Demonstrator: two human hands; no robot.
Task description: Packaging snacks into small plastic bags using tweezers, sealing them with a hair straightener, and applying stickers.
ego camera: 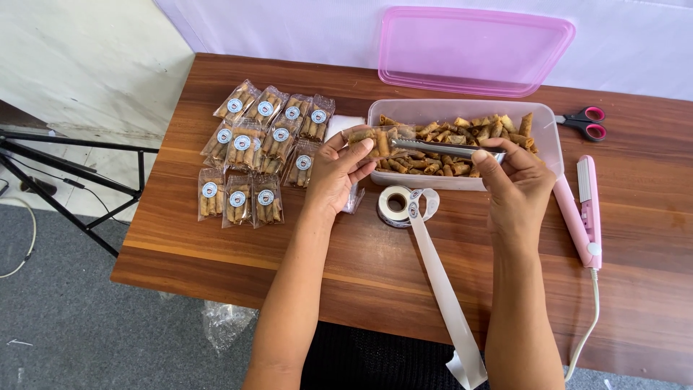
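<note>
head view, left hand [338, 173] holding clear bag [375, 140], right hand [514, 180] gripping tongs [440, 148]

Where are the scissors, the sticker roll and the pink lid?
scissors [586, 123], head view, on a pink handle.
sticker roll [395, 204], head view, on its ring.
pink lid [473, 49], head view, on its flat middle.

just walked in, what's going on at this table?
A person is at a wooden table. The left hand holds a small clear bag with a few fried snack rolls in it; the right hand holds metal tongs whose tips reach into the bag's mouth. Behind them stands a clear container of rolls, its pink lid off. Sealed, stickered packets lie at left; a sticker roll sits in front.
</note>
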